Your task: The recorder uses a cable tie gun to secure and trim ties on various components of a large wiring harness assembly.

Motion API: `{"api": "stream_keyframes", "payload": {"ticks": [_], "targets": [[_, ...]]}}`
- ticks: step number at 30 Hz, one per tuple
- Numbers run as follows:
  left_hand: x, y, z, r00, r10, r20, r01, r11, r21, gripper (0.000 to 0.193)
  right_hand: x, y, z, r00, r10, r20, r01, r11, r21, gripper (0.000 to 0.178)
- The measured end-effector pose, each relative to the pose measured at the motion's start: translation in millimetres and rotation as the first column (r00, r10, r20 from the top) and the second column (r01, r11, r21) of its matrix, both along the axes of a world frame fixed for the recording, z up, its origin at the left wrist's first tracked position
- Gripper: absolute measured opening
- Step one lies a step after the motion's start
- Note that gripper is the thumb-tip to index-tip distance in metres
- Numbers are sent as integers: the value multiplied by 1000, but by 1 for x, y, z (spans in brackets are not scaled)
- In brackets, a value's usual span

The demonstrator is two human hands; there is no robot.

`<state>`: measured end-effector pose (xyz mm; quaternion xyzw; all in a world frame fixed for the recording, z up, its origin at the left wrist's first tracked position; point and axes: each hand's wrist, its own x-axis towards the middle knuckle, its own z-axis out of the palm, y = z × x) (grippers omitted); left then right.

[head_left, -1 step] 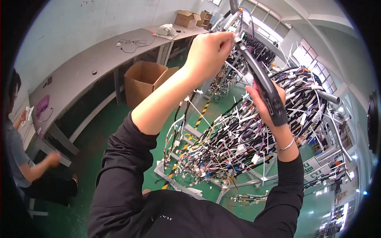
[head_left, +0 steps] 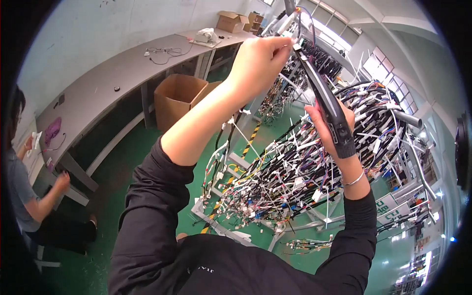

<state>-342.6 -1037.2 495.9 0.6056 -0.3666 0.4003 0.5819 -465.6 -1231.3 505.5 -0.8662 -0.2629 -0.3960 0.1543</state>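
My right hand (head_left: pixel 322 130) is wrapped round a black cable tie gun (head_left: pixel 327 101), which slants up and to the left with its ribbed knob toward my wrist. At the gun's narrow nose, a small white piece (head_left: pixel 297 47) shows. Close beside that nose, my left hand (head_left: pixel 260 59) is closed in a pinch; what its fingertips hold is too small to make out. Just beyond my fingers, thin wires and a white sleeve (head_left: pixel 287 23) run up beside a dark grey tube (head_left: pixel 290 6).
Below my hands hangs a thick mass of wire harnesses (head_left: pixel 275 182) on a metal rack (head_left: pixel 407 119). Left of it stands an open cardboard box (head_left: pixel 172 113) under a long bench (head_left: pixel 98 98). At far left, a person (head_left: pixel 24 191) sits by the bench.
The cable tie gun has turned slightly, its nose rising a little nearer my left fingertips. Both my hands stay almost in place. The seated person's hand has moved up and slightly left.
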Motion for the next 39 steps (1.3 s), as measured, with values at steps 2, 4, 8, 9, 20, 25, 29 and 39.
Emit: {"api": "stream_keyframes", "payload": {"ticks": [2,4,8,9,20,25,29,39], "targets": [[2,2,0,999,-39,-28,39,999,28,25,2,-13,-10,989,-17,147,29,996,-79,27],[-4,19,3,904,-327,-277,337,942,-14,30,-15,-12,-11,985,-124,117,141,979,-149,28],[-23,70,-74,583,-619,-525,712,701,-36,30,-50,-36,-60,995,-50,-81,39,990,-138,29],[-28,77,-104,529,-647,-549,766,643,-21,32,-59,-25,-61,1000,-2,-3,0,891,-453,32],[-118,52,-229,744,-340,-575,166,928,-333,33,-62,13,-149,835,219,-504,-219,974,61,39],[-133,50,-227,883,-50,-466,-68,970,-234,35,-79,36,-138,812,267,-520,-245,963,111,41],[-135,45,-224,944,167,-283,-225,956,-186,41,-79,43,-131,823,328,-465,-333,940,73,41],[-137,56,-214,921,166,-353,-183,983,-16,41,-75,40,-129,849,286,-445,-298,954,45,43]]}}
